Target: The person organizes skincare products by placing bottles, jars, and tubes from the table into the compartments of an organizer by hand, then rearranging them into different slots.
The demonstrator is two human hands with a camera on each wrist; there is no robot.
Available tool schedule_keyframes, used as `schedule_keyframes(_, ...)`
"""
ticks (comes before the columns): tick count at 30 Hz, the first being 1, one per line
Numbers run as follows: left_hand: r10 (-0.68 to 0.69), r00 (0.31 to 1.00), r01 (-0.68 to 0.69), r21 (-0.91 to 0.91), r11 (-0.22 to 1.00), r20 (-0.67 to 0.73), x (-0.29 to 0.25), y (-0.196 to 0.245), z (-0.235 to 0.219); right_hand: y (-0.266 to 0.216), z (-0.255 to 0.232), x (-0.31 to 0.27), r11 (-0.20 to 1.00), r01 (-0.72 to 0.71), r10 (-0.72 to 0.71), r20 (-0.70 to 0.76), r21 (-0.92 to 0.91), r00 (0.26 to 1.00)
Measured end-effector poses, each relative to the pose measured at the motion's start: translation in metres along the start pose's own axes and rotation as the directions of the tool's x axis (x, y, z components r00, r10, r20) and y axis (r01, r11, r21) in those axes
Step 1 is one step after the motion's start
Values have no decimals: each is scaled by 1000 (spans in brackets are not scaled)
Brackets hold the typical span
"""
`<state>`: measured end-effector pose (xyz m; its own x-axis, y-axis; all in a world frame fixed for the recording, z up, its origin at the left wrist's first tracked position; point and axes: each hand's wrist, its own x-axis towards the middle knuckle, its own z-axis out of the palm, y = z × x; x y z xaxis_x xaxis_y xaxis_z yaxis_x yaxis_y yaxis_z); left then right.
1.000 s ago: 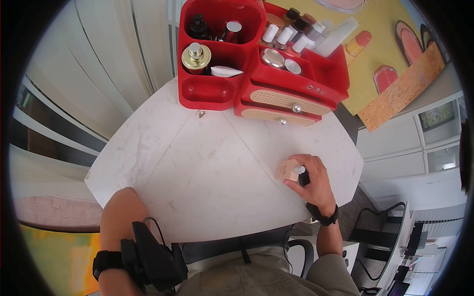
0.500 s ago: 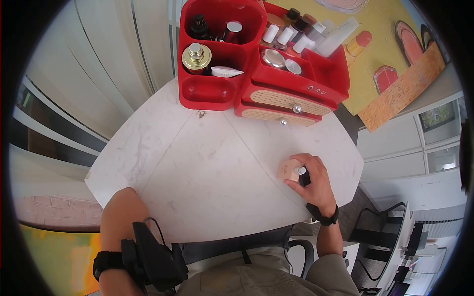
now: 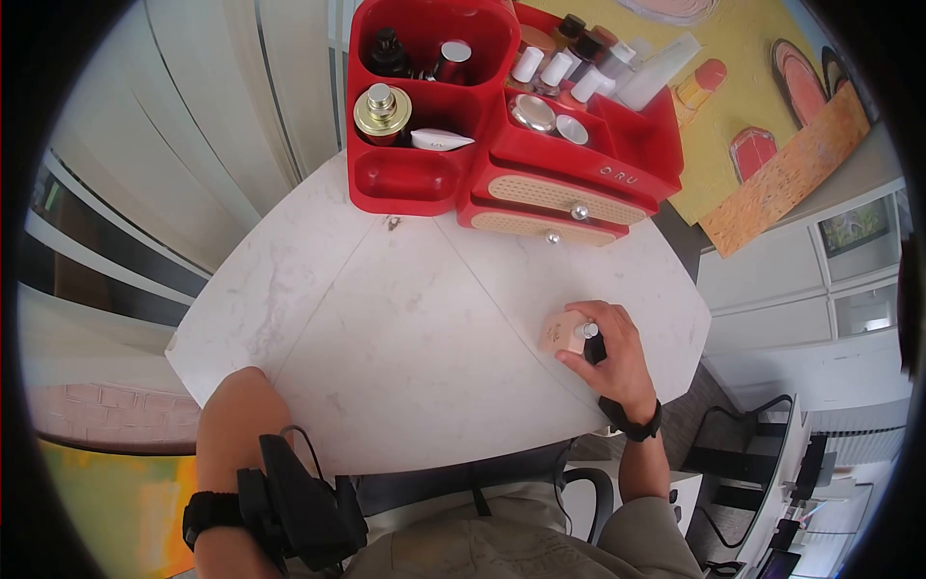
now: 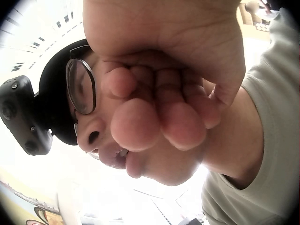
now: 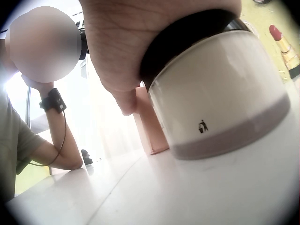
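Observation:
My right hand (image 3: 619,355) grips a pink bottle (image 3: 558,336) with a silver top, low over the right side of the white table (image 3: 415,318), thumb on its near side and fingers on its far side. Under the palm, the right wrist view has a pale jar (image 5: 220,98) with a black lid, resting on the tabletop close beside the pink bottle. My left hand (image 4: 159,93) is raised by the face, its fingers loosely curled with nothing between them. That arm's elbow leans on the table's left edge; the head view leaves the left hand out.
A red organizer (image 3: 403,205) stands at the back, holding several bottles, a gold-collared bottle (image 3: 382,116), a white tube (image 3: 658,73) and compacts. Its two woven-front drawers (image 3: 540,189) have silver knobs. A yellow painting (image 3: 719,145) lies behind it, and a chair (image 3: 738,463) stands at right.

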<state>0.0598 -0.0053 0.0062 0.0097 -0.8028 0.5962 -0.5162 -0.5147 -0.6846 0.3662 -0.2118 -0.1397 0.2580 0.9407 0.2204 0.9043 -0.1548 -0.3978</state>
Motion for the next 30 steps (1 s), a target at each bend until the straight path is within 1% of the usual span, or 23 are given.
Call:
schedule_keyframes(28, 128, 991, -129, 36, 991, 40, -1, -5, -1, -1, -1, 0, 1000, -8, 8, 8, 2, 1000)
schedule_keyframes(29, 128, 991, -129, 36, 991, 40, -1, -3, -2, -1, -1, 0, 1000, -7, 7, 5, 2, 1000)
schedule_keyframes(30, 95, 994, -97, 45, 994, 52, -1, -1, -3, 0, -1, 0, 1000, -7, 7, 2, 2, 1000)
